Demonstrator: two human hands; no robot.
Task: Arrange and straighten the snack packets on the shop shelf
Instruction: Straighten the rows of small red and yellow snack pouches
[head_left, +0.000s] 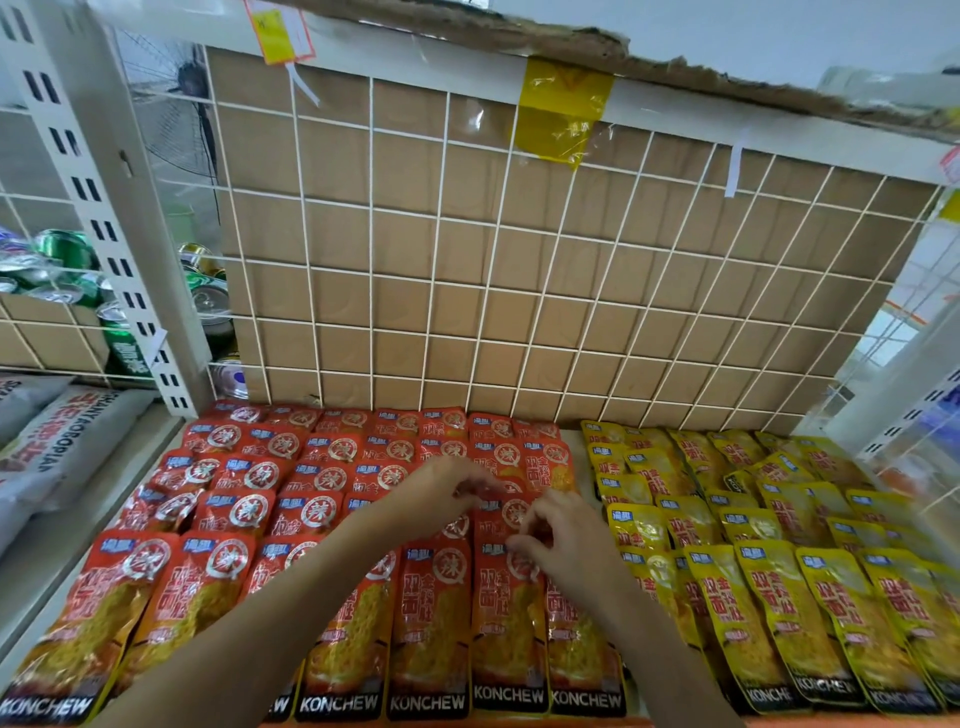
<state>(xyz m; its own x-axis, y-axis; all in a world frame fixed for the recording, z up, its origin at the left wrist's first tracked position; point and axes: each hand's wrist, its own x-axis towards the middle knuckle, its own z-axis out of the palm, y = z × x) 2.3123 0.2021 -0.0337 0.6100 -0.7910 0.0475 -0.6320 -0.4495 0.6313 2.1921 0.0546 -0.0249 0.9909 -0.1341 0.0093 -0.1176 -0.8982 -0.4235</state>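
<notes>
A shop shelf (67, 551) is covered with flat snack packets laid in overlapping rows that run from near to far. The red packets (234, 571) fill the left and middle, the yellow packets (769, 597) fill the right, and a narrow pale gap separates the two blocks at the far end. Both hands reach in from the near edge over the right part of the red block and sit close together but not touching. The left hand (457, 483) lies farther in, its fingers bent down onto the red packets of a middle row; it is blurred, so I cannot tell whether it grips one. The right hand (561, 530) is just beside the yellow block, its thumb and forefinger curled and pinching the top edge of one red packet in the nearest row (506, 623). Some red packets at the left lie slightly tilted. Behind the rows stands a white wire grid (441, 234) backed by brown cardboard (405, 291), with yellow tape (561, 104) stuck near its top. To the far left, past a slotted white post (104, 218), are green drink cans (62, 249), with pale sacks (57, 441) below them.
</notes>
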